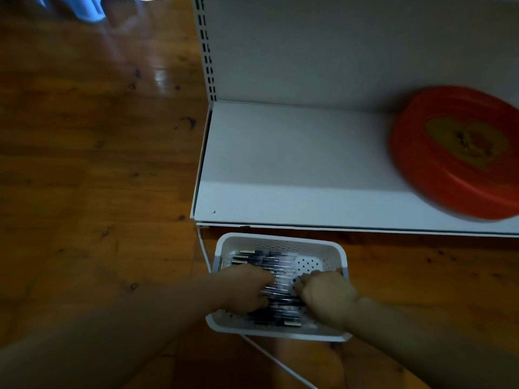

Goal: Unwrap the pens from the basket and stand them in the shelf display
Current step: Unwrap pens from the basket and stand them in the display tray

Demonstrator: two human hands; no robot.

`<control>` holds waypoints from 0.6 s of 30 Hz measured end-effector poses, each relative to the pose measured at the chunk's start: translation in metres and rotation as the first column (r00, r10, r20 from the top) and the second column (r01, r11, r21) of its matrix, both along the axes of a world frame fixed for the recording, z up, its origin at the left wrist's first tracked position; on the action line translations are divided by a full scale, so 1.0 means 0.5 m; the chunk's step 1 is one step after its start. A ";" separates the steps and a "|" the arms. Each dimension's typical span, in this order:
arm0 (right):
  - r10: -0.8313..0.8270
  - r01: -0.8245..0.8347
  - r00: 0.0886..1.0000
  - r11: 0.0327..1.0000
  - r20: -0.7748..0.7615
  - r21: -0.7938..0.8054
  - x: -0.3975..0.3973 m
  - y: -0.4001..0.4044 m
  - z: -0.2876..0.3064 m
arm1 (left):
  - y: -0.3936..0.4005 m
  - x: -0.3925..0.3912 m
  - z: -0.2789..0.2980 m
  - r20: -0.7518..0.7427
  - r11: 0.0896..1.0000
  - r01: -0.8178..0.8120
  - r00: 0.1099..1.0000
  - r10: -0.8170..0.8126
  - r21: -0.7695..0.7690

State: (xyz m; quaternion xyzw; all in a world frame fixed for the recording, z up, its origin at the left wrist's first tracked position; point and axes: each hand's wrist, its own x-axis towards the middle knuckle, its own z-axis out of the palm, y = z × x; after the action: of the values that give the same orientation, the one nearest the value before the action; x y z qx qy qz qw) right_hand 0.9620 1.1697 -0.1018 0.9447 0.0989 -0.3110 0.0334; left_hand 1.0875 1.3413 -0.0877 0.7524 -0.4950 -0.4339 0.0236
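Both hands reaching into white basket (280,242) on floor before shelf (280,164). Left hand (247,290), right hand (323,293) seemingly closing fingers on wrapped pens (269,262); blur hiding exact grip. Best lifting one bundle level, tearing wrap clear of basket.

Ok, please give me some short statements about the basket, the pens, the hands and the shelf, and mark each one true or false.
1. The white perforated plastic basket stands on the wooden floor. True.
2. Both the left hand and the right hand reach into the basket. True.
3. The dark wrapped pens already stand on the white metal shelf. False: they lie in the basket.
4. A round red tin lies on the shelf. True.
5. The basket sits on the shelf. False: it is on the floor before it.
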 end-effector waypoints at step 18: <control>-0.747 0.314 0.661 0.368 0.077 0.876 0.004 -0.092 0.191 | -0.107 0.057 0.218 -0.625 0.573 -0.696 0.690 0.365 -0.433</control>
State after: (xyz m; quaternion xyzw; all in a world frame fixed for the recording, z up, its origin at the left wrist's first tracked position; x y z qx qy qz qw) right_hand 0.9642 1.1238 -0.0065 0.8704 -0.1057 0.0139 -0.4807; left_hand 1.1161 1.2879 0.0212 0.6827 -0.3312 -0.3755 0.5321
